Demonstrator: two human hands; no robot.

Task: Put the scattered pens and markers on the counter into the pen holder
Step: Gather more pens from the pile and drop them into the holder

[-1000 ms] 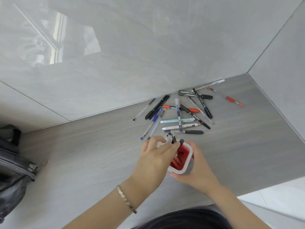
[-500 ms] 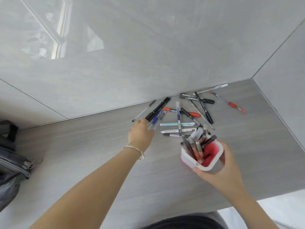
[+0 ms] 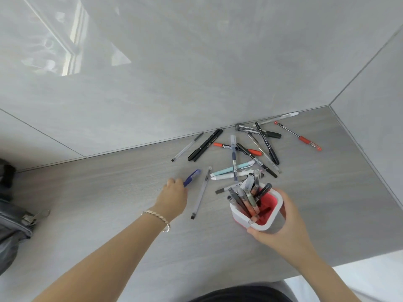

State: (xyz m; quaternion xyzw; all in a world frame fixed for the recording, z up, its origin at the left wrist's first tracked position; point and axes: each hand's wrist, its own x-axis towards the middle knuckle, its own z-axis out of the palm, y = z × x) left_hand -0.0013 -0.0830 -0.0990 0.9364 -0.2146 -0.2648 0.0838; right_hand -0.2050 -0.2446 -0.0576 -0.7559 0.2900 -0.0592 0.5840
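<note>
My right hand (image 3: 281, 227) grips a white pen holder (image 3: 265, 226) with a red inside, tilted toward the wall and holding several pens. My left hand (image 3: 173, 198) is closed on a blue pen (image 3: 192, 178) just above the counter, left of the holder. A clear grey pen (image 3: 200, 192) lies beside that hand. Several more pens and markers lie scattered near the wall, among them a black marker (image 3: 206, 144), a mint pen (image 3: 232, 168) and a red pen (image 3: 298, 136).
The grey counter (image 3: 109, 203) meets tiled walls at the back and at the right (image 3: 370, 101). A dark bag (image 3: 13, 223) sits at the left edge. The counter's front edge runs at lower right, with a white floor (image 3: 359, 277) below.
My left hand left the holder, reached out to the scattered pens and has drawn back leftward holding the blue pen. The clear pen has shifted nearer. My right hand moved the holder to the right.
</note>
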